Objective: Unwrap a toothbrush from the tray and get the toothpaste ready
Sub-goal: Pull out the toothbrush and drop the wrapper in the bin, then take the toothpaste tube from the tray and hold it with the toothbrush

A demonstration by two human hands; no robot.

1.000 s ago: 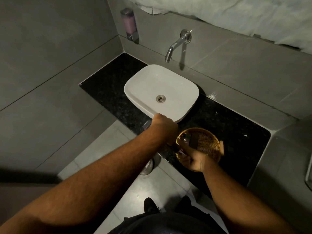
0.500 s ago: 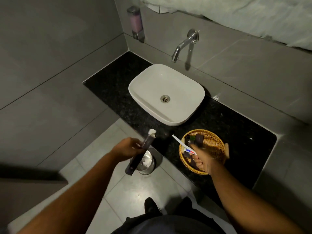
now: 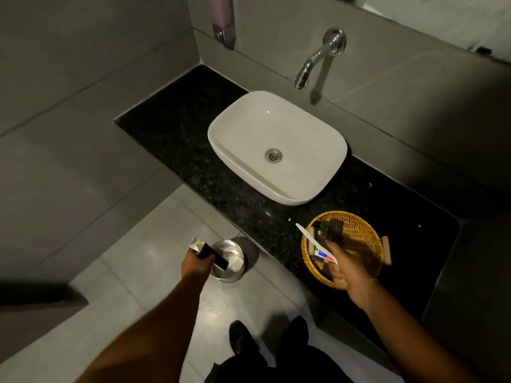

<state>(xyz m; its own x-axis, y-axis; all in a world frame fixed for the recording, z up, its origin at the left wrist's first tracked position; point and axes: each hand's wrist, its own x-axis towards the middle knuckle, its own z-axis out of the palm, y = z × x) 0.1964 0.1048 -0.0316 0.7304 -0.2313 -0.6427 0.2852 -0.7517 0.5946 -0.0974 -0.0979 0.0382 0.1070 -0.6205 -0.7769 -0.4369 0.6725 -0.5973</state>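
The left hand (image 3: 197, 265) is closed around a dark wrapper (image 3: 213, 254) with a torn white end, holding it directly over the open mouth of a small metal bin (image 3: 231, 262) that stands on the grey tiled floor (image 3: 143, 261) just beside the counter edge. The wrapper's lower dark end points down into the bin; whether it touches the contents cannot be determined. The right hand (image 3: 347, 268) is closed on a white toothbrush (image 3: 307, 237) together with a small toothpaste tube (image 3: 326, 255) bearing red and blue markings; the brush's free end points up and to the left, past the rim of the wicker tray (image 3: 362, 225). Which end of the brush is in the grip cannot be determined. This hand sits over the near side of the tray, which rests on the black granite counter (image 3: 193, 161) and holds several dark packets (image 3: 336, 229). A small wooden item (image 3: 386, 250) lies against the tray's right rim. The white basin (image 3: 276, 146) stands on the counter beyond the tray, below a wall-mounted chrome tap (image 3: 320, 60). A soap dispenser (image 3: 222, 17) is fixed to the wall at the corner. The two hands are well apart. The person's dark shoes (image 3: 243, 338) show on the floor below.
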